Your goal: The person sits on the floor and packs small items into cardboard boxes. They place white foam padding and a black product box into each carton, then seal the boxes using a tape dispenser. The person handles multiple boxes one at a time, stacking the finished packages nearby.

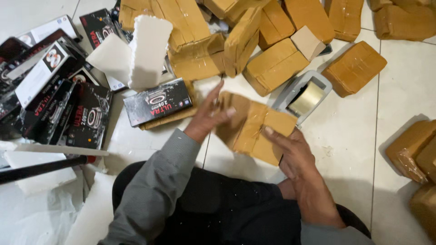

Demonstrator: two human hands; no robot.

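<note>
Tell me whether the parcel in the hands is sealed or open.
Sealed: the brown parcel is fully wrapped and taped, held between left hand and right hand.

**Surfaces: taped parcels, foam, tile**

Parcel (254, 129) between left hand (210, 115) and right hand (295, 156): brown paper under glossy clear tape, wrinkled. Black box (157, 102): glossy printed card. White blocks (147, 50): matt foam, rough torn edges. Tape dispenser (303, 94): grey plastic, shiny roll. Floor (399, 95): smooth glazed tile. Sleeve (154, 190): matt grey cloth.
</note>
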